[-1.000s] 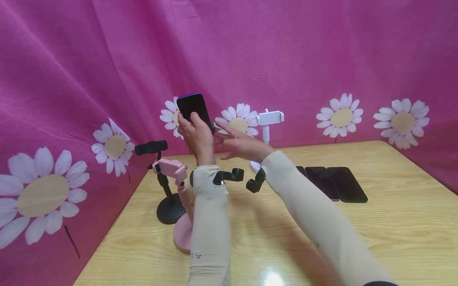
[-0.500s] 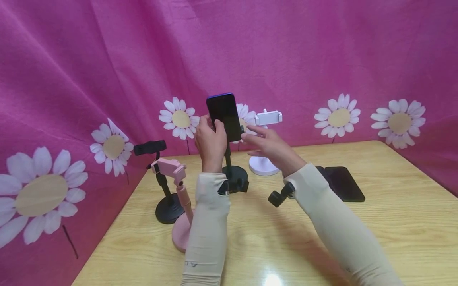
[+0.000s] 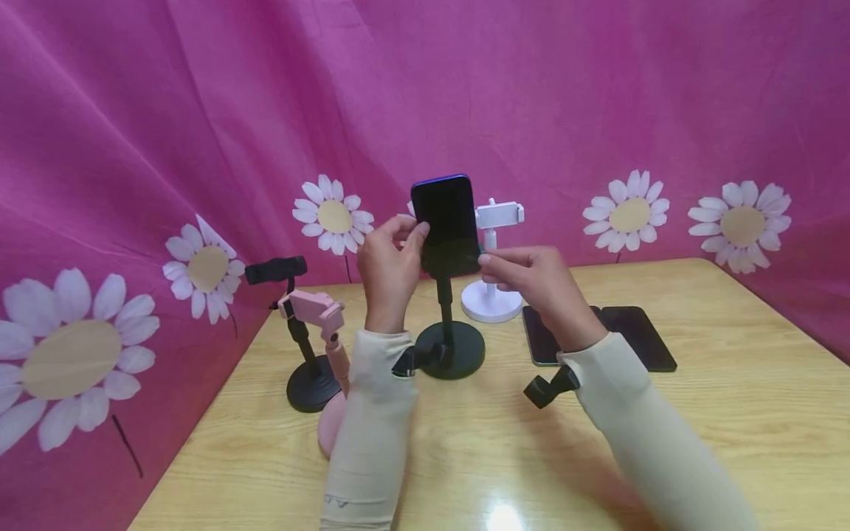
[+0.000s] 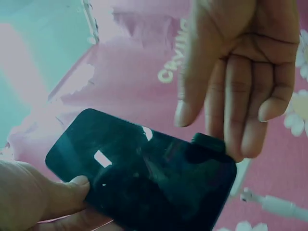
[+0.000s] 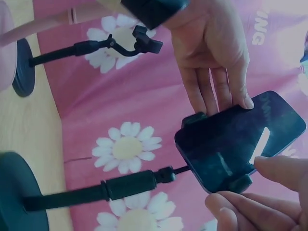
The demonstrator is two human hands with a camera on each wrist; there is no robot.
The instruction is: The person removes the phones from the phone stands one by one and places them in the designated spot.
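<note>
My left hand (image 3: 390, 269) grips a dark smartphone (image 3: 446, 221) with a blue rim by its left edge, thumb on the screen. Behind the phone stands a black phone stand (image 3: 446, 302), upright on its round base. A black clamp arm (image 4: 208, 143) of that stand lies against the phone's right edge, near its lower end. My right hand (image 3: 541, 287) is at this arm, fingertips touching it. In the left wrist view its fingers are nearly straight and the thumb stays apart from the arm. The rest of the clamp is hidden behind the phone.
Left of my arms stand a pink phone stand (image 3: 319, 310) and another black stand (image 3: 312, 383). A white stand (image 3: 491, 302) is at the back. Dark phones (image 3: 639, 339) lie flat on the wooden table (image 3: 717, 428). A pink flowered cloth (image 3: 551, 96) hangs behind.
My left hand has moved right with the phone, and the black stand came along, its base now resting on the table. My right hand moved right too, its fingers drawn closer together.
</note>
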